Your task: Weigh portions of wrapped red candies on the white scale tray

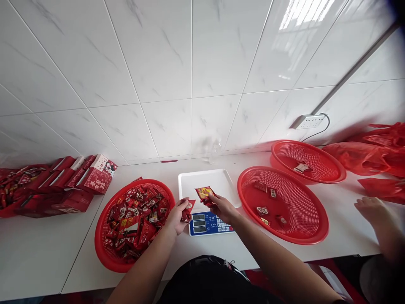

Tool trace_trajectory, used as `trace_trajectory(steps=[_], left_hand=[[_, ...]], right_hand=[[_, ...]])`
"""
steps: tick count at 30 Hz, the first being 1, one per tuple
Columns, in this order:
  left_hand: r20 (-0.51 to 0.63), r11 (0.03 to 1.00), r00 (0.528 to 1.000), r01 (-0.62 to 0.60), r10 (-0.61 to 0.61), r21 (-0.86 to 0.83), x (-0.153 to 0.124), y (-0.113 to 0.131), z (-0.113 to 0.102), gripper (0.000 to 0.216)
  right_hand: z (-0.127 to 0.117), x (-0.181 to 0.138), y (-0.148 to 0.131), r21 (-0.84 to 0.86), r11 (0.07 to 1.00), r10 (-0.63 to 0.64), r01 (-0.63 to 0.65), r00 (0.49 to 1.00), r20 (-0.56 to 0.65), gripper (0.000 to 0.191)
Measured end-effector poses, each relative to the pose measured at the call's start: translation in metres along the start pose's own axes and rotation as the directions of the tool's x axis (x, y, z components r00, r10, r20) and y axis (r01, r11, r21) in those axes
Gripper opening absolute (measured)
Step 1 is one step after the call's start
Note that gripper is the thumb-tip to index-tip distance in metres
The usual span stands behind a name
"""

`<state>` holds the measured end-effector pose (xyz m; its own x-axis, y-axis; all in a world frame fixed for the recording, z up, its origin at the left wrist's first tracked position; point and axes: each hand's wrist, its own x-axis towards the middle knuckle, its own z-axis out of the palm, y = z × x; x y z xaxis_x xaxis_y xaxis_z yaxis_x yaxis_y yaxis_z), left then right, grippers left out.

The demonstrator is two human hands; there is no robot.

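Packet, red and yellow (204, 193), one: in the right hand (223, 209), above the weighing tray. Grip closed, thumb over the near end; the printed face is left uncovered, probably because only the end is pinched. More red wrapping shows beneath; whether it is a second packet cannot be told.

Packet, red (189, 209), at least one: in the left hand (177, 217), at the tray's near left corner. Grip closed, thumb on top, fingers curled under; exact count hidden. The two hands stand close but apart, which presumably keeps both lots in easy sight.

Scale, one: white tray (228, 181) behind, blue keypad panel (207, 223) in front. It faces the wearer, seemingly so that displays and keys can be read and reached.

Basket, red, left of scale (100, 249): heaped with wrapped packets, near the left hand, likely for short reaches.

Basket, red, right of scale (303, 211): few packets on its floor. Another red basket (325, 162) behind it, a small item inside.

Boxes, red, printed (98, 179): grouped at far left, apparently to leave elbow room.

Bags, red plastic (363, 156): far right, beside another person's hand (373, 213).

Table, white (38, 253): carries all.
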<state>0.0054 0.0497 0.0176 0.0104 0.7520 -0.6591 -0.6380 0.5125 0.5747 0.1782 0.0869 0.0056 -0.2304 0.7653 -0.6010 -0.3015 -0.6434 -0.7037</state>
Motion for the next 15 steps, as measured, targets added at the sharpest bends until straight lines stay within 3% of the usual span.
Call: trace_trajectory(steps=[4,9,12,15], left_hand=[[0.005,0.996,0.998,0.070,-0.070,-0.062,0.001,0.000,-0.010,0.019],[0.095,0.988,0.989,0.124,-0.115,-0.095,-0.004,-0.004,-0.027,0.029],[0.143,0.989,0.982,0.136,-0.125,-0.065,-0.009,-0.006,-0.031,0.035],[0.132,0.986,0.981,0.154,-0.145,-0.059,-0.010,-0.006,-0.029,0.032]], right_hand=[[-0.007,0.000,-0.002,-0.025,0.995,0.096,-0.096,0.995,0.011,0.012],[-0.010,-0.012,0.015,-0.091,0.983,0.163,-0.156,0.984,0.071,0.028],[-0.010,-0.014,0.019,-0.086,0.991,0.114,-0.107,0.991,0.074,0.034],[-0.012,-0.008,0.008,-0.040,0.998,-0.051,0.051,0.999,0.018,0.035]])
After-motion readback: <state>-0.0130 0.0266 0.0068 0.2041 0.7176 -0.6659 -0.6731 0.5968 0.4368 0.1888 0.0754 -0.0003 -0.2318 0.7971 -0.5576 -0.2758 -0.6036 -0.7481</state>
